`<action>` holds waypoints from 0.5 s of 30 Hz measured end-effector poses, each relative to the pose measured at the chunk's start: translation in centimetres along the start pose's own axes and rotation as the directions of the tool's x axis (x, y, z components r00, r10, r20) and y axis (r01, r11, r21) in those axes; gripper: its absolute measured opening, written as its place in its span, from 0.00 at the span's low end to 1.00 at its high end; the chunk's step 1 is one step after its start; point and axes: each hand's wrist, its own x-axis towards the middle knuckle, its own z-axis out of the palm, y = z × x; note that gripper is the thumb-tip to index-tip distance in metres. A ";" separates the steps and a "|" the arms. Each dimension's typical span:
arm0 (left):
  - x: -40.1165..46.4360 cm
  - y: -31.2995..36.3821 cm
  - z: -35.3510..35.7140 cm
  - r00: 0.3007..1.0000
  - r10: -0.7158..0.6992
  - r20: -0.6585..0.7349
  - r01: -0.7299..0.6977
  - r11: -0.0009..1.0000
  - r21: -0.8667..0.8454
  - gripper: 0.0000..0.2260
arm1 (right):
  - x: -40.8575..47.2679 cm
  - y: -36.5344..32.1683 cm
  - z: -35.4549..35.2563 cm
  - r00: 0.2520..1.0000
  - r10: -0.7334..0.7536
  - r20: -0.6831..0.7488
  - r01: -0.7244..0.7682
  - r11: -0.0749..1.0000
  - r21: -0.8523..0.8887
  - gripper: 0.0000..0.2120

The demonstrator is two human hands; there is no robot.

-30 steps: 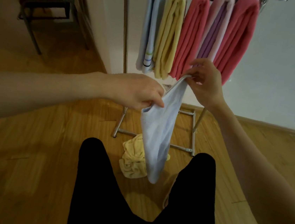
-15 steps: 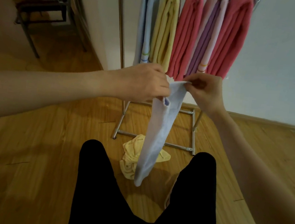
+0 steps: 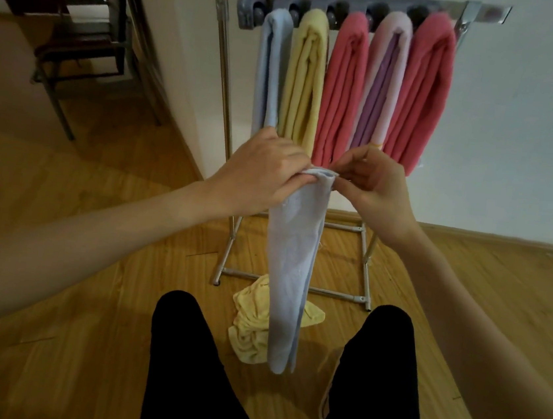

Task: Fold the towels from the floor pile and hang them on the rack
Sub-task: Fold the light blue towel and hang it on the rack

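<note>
A pale blue towel [image 3: 290, 269] hangs straight down in a narrow folded strip between my hands. My left hand [image 3: 262, 170] pinches its top edge from the left, and my right hand [image 3: 372, 186] pinches the same edge from the right, fingertips almost touching. Behind them stands the metal rack [image 3: 219, 65], with several folded towels draped over its top bar: blue [image 3: 272, 71], yellow [image 3: 305, 81], pink [image 3: 344, 89], lilac [image 3: 382, 83] and pink [image 3: 424, 95]. A crumpled yellow towel [image 3: 249, 330] lies on the wooden floor by the rack's base, partly hidden by the hanging towel.
My legs in black trousers [image 3: 187, 371] fill the bottom of the view on either side of the floor pile. A dark metal chair [image 3: 82, 53] stands at the back left by a doorway. A white wall [image 3: 520, 116] runs behind the rack.
My hands have come together at the towel's top edge, and the towel has narrowed from a loose drape into a straight folded strip. The view has tilted up, showing the rack's top bar.
</note>
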 end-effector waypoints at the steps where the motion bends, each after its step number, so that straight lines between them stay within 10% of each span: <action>1: 0.0 0.0 0.0 1.000 -0.011 -0.011 0.010 1.000 -0.004 0.14 | 0.0 -0.1 0.0 1.000 0.002 0.006 -0.002 1.000 0.003 0.10; 15: 1.0 0.5 -1.3 0.983 -0.070 -0.170 0.061 0.996 -0.058 0.11 | 2.9 -0.1 0.8 0.973 -0.127 -0.192 0.092 0.980 -0.178 0.16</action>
